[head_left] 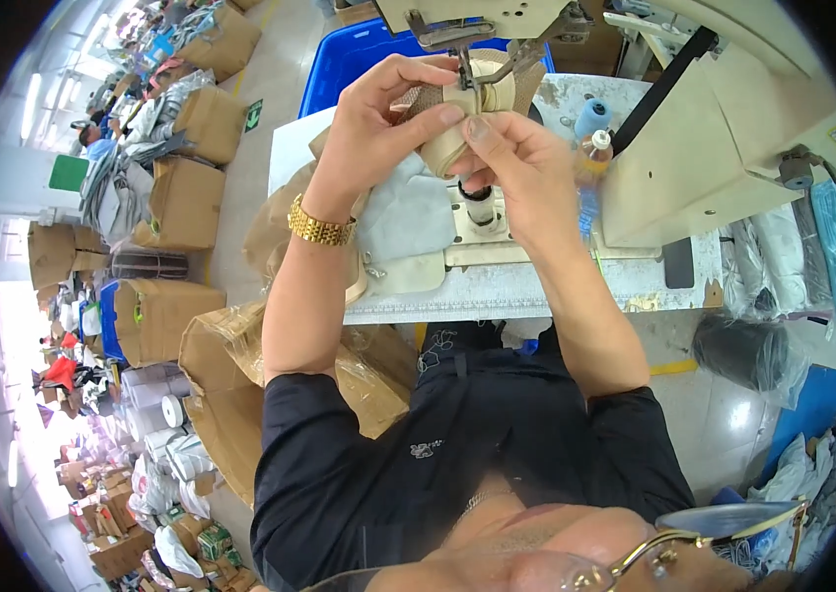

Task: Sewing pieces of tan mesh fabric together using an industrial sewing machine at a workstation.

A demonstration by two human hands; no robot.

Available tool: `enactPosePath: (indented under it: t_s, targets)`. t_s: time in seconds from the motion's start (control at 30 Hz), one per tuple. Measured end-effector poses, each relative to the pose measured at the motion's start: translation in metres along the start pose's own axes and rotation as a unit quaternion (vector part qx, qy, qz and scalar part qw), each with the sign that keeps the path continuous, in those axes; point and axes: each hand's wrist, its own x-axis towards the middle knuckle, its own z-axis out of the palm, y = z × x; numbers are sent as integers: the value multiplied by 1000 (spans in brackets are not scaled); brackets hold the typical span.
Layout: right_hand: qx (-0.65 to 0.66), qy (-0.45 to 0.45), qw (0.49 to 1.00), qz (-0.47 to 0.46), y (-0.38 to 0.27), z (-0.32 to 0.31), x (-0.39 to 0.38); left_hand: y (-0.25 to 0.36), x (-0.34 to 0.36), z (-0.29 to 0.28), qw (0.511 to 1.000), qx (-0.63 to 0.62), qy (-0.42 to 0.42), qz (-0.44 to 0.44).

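Note:
Both my hands are raised to the needle area of a cream industrial sewing machine [526,22]. Between them is a curved beige sewn piece [442,153] with a brown mesh part, under the machine's presser foot [467,79]. My left hand [388,118], a gold watch [319,223] on its wrist, pinches the piece's left side, thumb near the foot. On the right side, my right hand [526,163] holds the edge between thumb and bent fingers. Below the piece stands the machine's post [478,209]. The fingertips partly cover the piece, so its full shape is hidden.
Pale grey cut pieces [406,212] lie on the white table [497,296] left of the post. To the right are a blue thread cone [592,116], a bottle [595,158] and a dark phone-like slab [678,264]. Behind stands a blue bin [339,64]; cardboard boxes [186,217] line the left.

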Motion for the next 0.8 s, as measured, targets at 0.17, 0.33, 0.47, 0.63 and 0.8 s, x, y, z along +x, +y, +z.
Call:
enactPosePath:
  t_s: [0.17, 0.33, 0.47, 0.63, 0.8]
  targets:
    - [70, 18, 997, 0, 10, -2, 4, 1, 0, -1, 1000, 12, -3, -12]
    - [102, 25, 994, -31, 16, 3, 1, -1, 0, -2, 1000, -16, -4, -8]
    - [91, 21, 995, -38, 15, 3, 2, 0, 2, -4, 1000, -11, -5, -11]
    - [74, 18, 996, -40, 12, 0, 6, 1, 1, -5, 999, 22, -6, -36]
    - [69, 5, 997, -28, 11, -4, 7, 6, 1, -4, 999, 30, -15, -34]
